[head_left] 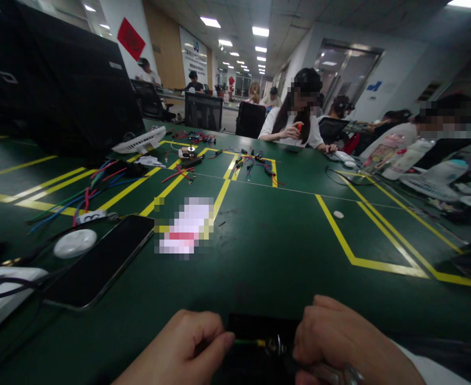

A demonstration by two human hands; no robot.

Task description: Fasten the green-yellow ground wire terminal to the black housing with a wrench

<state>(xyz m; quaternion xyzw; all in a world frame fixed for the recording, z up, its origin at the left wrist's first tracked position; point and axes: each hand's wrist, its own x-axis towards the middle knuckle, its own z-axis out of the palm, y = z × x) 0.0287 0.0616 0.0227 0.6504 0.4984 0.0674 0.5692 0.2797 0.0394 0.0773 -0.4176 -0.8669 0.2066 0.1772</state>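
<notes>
At the bottom edge, my left hand (183, 350) pinches a thin green and yellow wire (248, 342) between thumb and fingers. My right hand (339, 345) is closed around a metal tool (277, 346) whose tip meets the wire's end. Both hands hover over a small black pad (259, 323) on the green table (267, 251). The lower part of the tool and the rest of the wire are hidden by my hands.
A black phone (102, 259), a white round puck (75, 243) and a white device with black cables (2, 294) lie at left. Coloured wires (86, 195) and connectors (251, 160) are scattered further back. Several people sit at the far side and right.
</notes>
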